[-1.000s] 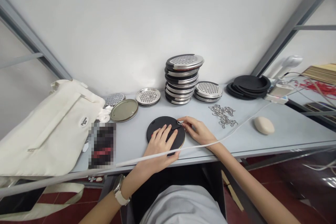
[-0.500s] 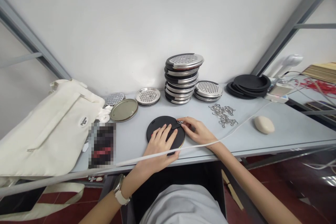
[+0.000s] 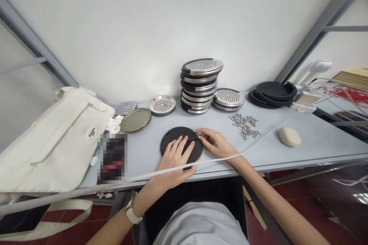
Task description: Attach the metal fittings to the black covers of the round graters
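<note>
A round black disc [image 3: 174,133] with a thin gold-coloured edge at its lower right lies near the desk's front edge. My left hand [image 3: 176,159] rests on top of it, fingers stretched out and slightly spread. At the disc's right rim, my right hand [image 3: 217,144] pinches a small silver wire hook [image 3: 197,134] between thumb and forefinger. The hook touches the rim; whether it passes through a hole there I cannot tell. A loose heap of similar silver hooks [image 3: 244,125] lies right of my right hand.
Behind stand a tall stack of round metal graters with black rims [image 3: 199,88] and a shorter grater stack [image 3: 228,98]. Black round covers [image 3: 273,93] lie at the right, beyond a cream oval object [image 3: 289,137]. A white cable [image 3: 212,160] crosses over my forearms. A cream bag [image 3: 63,138] sits left.
The small hook has turned slightly at the disc's rim, and my right fingertips have shifted a little with it. My left hand stays in place on the disc.
</note>
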`<control>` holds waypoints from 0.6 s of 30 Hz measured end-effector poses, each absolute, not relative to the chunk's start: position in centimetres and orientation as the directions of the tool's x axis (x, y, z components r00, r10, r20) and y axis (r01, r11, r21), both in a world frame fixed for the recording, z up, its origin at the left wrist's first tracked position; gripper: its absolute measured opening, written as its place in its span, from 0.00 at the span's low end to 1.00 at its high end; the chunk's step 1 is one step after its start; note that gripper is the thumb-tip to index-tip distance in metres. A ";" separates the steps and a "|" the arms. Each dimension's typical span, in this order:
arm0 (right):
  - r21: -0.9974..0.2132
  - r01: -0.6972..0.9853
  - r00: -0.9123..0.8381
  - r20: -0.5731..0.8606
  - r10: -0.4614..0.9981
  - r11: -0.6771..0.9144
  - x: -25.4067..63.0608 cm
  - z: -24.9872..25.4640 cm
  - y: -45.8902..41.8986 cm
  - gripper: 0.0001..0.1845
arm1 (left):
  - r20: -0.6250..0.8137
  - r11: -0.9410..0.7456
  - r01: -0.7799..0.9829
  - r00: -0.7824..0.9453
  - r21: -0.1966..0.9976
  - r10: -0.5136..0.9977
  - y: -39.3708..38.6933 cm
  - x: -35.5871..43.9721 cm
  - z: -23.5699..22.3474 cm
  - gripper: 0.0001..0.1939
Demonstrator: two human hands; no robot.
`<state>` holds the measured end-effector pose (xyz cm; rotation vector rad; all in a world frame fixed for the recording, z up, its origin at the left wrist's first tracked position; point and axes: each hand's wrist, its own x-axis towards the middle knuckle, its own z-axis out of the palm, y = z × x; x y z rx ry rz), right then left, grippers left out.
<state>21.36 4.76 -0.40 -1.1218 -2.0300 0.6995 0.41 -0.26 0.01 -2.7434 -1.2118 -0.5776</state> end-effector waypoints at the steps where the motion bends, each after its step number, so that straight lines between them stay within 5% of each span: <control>1: -0.731 0.488 -0.377 0.315 0.871 0.476 21.4 -0.4 4.7 0.16 | 0.380 -0.684 0.726 0.613 0.077 0.693 -0.3 0.4 0.0 0.29; 18: -0.754 0.471 -0.401 0.280 0.872 0.458 21.4 -0.2 4.7 0.15 | 0.373 -0.682 0.727 0.613 0.080 0.697 -0.3 0.4 0.1 0.29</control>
